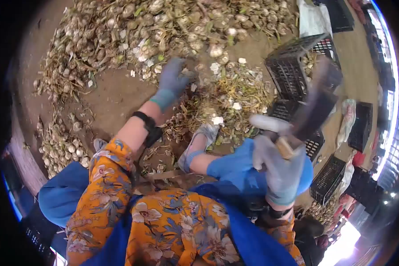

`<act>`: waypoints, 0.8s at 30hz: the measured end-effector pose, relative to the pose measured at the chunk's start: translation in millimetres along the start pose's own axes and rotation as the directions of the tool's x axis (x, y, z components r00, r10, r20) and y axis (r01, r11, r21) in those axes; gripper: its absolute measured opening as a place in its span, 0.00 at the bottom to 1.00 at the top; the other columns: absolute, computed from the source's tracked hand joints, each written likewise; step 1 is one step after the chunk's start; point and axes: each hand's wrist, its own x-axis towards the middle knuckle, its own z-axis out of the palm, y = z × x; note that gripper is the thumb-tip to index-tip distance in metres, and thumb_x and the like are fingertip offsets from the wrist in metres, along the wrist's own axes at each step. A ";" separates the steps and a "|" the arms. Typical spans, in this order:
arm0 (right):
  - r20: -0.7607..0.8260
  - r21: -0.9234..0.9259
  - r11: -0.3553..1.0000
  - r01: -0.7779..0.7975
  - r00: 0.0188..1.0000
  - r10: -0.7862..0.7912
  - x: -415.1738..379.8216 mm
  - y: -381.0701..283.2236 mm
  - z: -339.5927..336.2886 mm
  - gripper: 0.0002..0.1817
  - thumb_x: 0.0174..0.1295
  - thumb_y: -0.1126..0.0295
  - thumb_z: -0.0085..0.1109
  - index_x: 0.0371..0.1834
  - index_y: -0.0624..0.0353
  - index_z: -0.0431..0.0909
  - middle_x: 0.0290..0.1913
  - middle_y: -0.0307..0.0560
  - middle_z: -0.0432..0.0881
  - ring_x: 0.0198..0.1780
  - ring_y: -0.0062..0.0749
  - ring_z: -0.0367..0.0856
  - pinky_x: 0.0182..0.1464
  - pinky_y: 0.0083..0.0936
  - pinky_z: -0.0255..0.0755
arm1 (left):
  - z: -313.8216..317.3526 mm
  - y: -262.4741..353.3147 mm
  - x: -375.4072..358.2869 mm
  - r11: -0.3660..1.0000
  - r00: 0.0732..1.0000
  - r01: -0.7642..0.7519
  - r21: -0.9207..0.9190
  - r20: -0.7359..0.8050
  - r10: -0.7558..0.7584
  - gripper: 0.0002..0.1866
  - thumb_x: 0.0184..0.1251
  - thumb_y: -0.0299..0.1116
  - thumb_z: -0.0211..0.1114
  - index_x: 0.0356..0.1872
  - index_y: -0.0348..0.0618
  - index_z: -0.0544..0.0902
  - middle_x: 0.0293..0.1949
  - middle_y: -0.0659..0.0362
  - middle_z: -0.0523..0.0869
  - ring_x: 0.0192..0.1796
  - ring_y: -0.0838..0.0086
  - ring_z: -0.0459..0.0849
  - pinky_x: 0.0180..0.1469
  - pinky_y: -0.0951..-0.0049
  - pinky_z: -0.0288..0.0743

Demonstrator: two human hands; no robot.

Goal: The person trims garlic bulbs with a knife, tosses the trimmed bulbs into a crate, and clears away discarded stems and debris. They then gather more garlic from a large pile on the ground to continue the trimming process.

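My left hand [172, 83], in a grey-blue glove, is at the near edge of the garlic heap. Its fingers are bent round what looks like a garlic bulb [188, 73], partly hidden and blurred. My right hand [279, 166], gloved in pale grey, is raised over my right knee. It grips a large knife with a light wooden handle [287, 147]. The broad dark blade [314, 104] points up and right, smeared by motion. Below and right of my left hand lie cut garlic stalks [235, 91] with white bits among them.
The garlic heap [133, 31] spreads across the far floor and down the left side. A tipped black crate [286, 66] with garlic in it stands at right. Further right are more black crates [328, 179] and a pale sack [347, 122]. My shoe [204, 135] rests by the stalks.
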 end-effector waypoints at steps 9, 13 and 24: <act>-0.205 0.042 0.979 0.200 0.961 -0.188 18.1 8.6 14.6 0.21 0.47 0.85 0.52 0.49 0.76 0.75 0.18 0.41 0.75 0.16 0.18 0.70 0.21 0.12 0.62 | 57.5 -56.6 -34.1 0.916 0.988 0.149 0.372 -0.021 -0.152 0.36 0.59 0.50 0.64 0.66 0.45 0.66 0.68 0.50 0.65 0.67 0.52 0.64 0.67 0.46 0.54; -0.107 -0.057 0.973 0.225 0.967 -0.230 22.6 5.4 20.3 0.20 0.61 0.79 0.42 0.56 0.76 0.68 0.15 0.40 0.69 0.13 0.19 0.64 0.16 0.18 0.63 | 45.6 -1.4 -66.0 0.920 0.871 -0.383 0.081 0.363 0.331 0.42 0.58 0.54 0.64 0.70 0.45 0.61 0.72 0.49 0.59 0.73 0.50 0.56 0.72 0.44 0.45; -0.081 -0.040 0.945 0.325 0.941 -0.328 16.6 14.0 12.7 0.20 0.63 0.76 0.43 0.57 0.78 0.67 0.15 0.39 0.69 0.14 0.20 0.64 0.15 0.17 0.61 | 12.8 -35.0 -140.8 0.890 0.899 -0.228 0.396 0.436 0.036 0.45 0.53 0.52 0.66 0.70 0.42 0.58 0.71 0.47 0.58 0.74 0.51 0.52 0.73 0.47 0.39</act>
